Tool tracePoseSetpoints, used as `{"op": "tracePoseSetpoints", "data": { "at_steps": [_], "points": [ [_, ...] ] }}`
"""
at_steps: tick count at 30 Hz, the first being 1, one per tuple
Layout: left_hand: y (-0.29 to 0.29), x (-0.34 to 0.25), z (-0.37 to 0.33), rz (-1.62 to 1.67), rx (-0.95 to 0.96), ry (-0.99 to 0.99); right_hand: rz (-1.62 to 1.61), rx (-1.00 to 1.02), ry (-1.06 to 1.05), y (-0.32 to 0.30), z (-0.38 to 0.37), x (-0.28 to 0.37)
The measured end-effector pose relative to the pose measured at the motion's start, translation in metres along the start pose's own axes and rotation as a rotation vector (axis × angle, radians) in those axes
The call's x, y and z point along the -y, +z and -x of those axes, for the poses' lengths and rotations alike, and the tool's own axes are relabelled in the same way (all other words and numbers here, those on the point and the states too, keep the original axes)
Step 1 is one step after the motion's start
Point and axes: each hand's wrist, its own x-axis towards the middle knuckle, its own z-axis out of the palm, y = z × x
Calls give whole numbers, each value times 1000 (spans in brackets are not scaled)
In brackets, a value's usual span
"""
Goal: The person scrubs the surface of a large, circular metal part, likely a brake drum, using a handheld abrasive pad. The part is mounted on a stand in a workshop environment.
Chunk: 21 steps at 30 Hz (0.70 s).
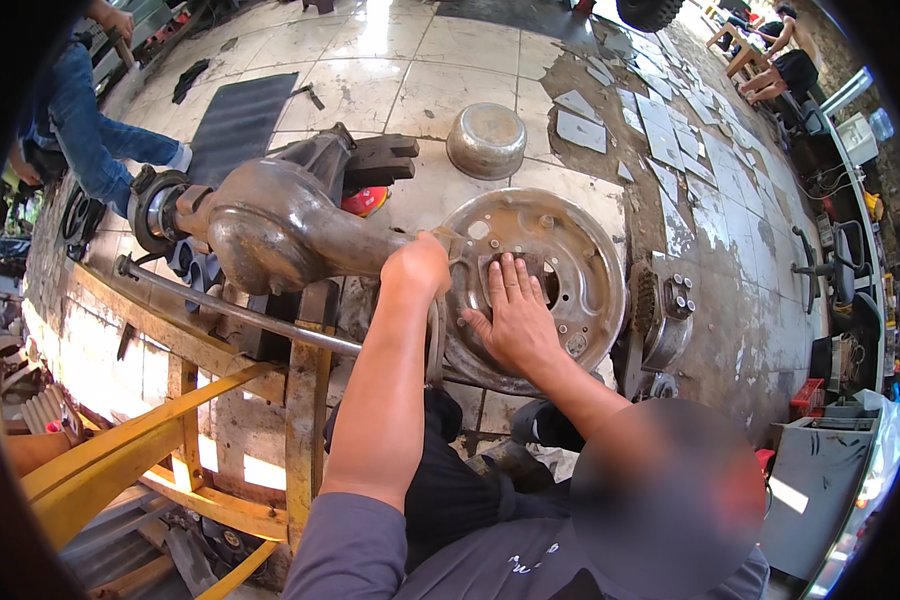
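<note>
A large brake backing plate [592,250], round, brown and worn, stands upright at the end of a greasy axle housing [270,225]. My right hand [520,315] lies on the plate's face near the centre hole, fingers stretched flat and thumb apart. Beneath those fingers shows a small flat brownish piece [486,272]; its kind is unclear. My left hand [417,268] is closed where the axle tube meets the plate's left side. What its fingers hold is hidden. Just below that hand runs a thin curved metal rim [436,345].
A yellow frame [160,430] and a long metal bar [240,315] stand at left. A metal bowl [486,140] and hammer [310,95] lie beyond. A bolted hub [668,325] sits at right, near broken tiles [660,130]. Another person's jeans [85,130] show far left.
</note>
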Motion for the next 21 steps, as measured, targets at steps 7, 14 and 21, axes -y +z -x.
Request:
{"op": "tracePoseSetpoints", "data": {
  "at_steps": [7, 14, 21],
  "points": [
    [-10, -5, 9, 0, 30, 5, 61, -98, -12, -1, -57, -17],
    [-5, -4, 10, 40, 4, -9, 3, -20, -244, -3, -44, -40],
    [-9, -1, 14, 17, 17, -4, 51, 15, -280, -7, -43, -29]
  ]
}}
